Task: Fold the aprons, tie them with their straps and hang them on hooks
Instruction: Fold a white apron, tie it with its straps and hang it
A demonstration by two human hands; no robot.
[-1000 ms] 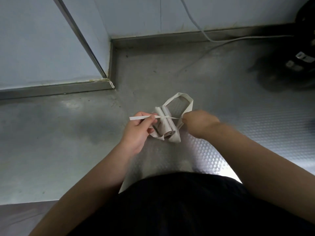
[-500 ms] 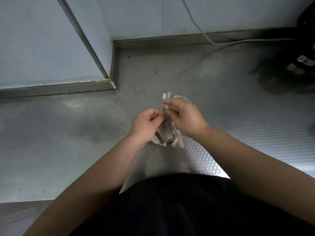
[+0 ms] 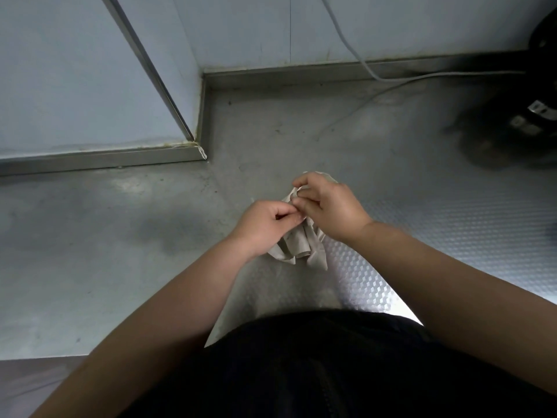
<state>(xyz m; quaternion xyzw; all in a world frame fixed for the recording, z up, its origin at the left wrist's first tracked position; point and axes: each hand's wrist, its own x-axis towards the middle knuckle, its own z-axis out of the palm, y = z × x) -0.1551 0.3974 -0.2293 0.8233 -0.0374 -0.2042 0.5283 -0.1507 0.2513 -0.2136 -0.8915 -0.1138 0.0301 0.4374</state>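
Your left hand [image 3: 265, 227] and right hand [image 3: 328, 209] both pinch, fingers [image 3: 287, 210] curled, the strap [image 3: 288, 197] at the folded apron's [image 3: 297, 245] twelve o'clock end.

Left hand [image 3: 265, 227] and right hand [image 3: 328, 206] pinch strap on rolled beige apron [image 3: 297, 245]; knot apparently hidden.

We see a plain black garment [image 3: 316, 372] across the torso at the bottom edge, with a faint vertical line down its middle. The left forearm [image 3: 168, 312] and right forearm [image 3: 452, 282] are bare, and so are the left grip [image 3: 265, 224] and right grip [image 3: 328, 206].
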